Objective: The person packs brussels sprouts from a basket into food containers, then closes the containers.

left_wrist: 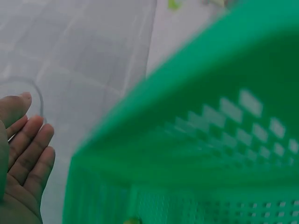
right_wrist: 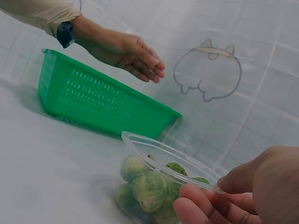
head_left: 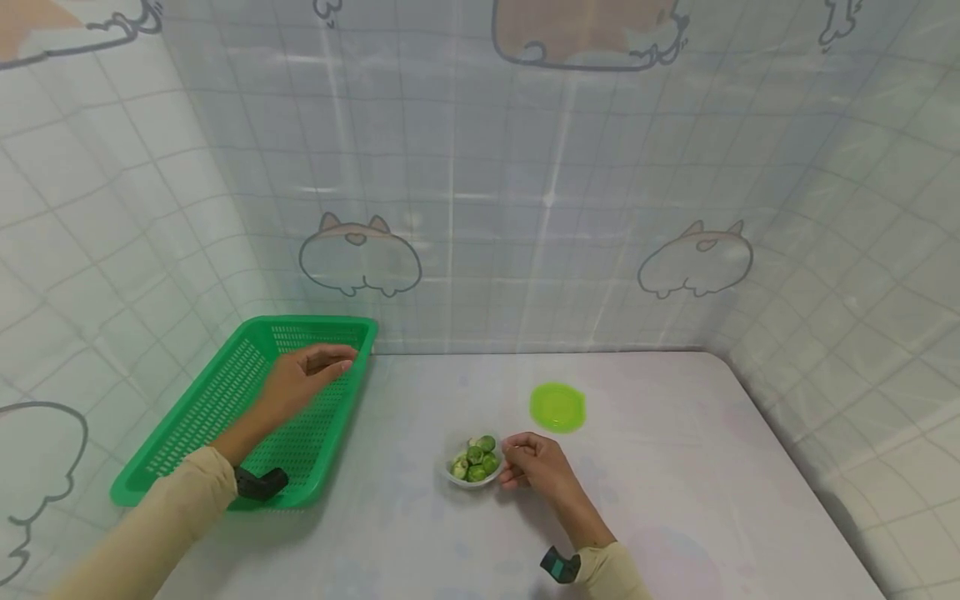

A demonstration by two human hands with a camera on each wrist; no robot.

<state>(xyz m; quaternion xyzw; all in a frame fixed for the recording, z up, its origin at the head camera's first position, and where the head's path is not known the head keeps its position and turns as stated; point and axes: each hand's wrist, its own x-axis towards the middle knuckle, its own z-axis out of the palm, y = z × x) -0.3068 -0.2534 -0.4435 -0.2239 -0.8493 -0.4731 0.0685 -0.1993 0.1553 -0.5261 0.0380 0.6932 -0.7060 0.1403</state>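
Note:
A clear plastic bowl (right_wrist: 163, 161) of Brussels sprouts (head_left: 476, 458) stands on the table in the middle of the head view. Its rim is pinched between the thumb and fingers of my right hand (head_left: 542, 467), on the bowl's right side. Over the far right part of a green plastic basket (head_left: 341, 446) hovers my left hand (head_left: 300, 379), fingers loosely bent and nothing in them. The left wrist view catches a small yellowish thing (left_wrist: 132, 221) at the basket's bottom, too little of it showing to tell its kind.
Behind the bowl, to its right, a lime-green round lid (head_left: 557, 407) lies flat on the pale table (head_left: 675, 467). Tiled-pattern sheeting (head_left: 480, 167) rises at the back and both sides. The basket sits against the left side.

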